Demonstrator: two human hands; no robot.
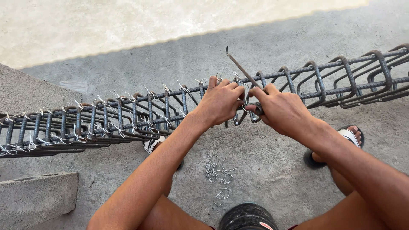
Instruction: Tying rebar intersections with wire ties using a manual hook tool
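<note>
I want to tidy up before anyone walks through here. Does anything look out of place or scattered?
Yes: loose wire ties lie scattered on the concrete floor between the person's feet, below the rebar cage. Nothing else stands out; both hands work at the cage.

The rebar cage [128,119] runs out of view past both the left and right edges, so neither end shows. The left hand [220,102] covers the bars and stirrup beneath it, and its fingertips are tucked out of sight. The right hand [281,111] hides the handle of the thin metal tool [241,68] and the wire at the joint between the hands. Both arms are cut off by the bottom edge. A black round object [247,217] is half cropped below. The sandalled foot [155,145] sits mostly behind the left forearm. The loose wire ties [218,172] on the floor are too small to count.
</note>
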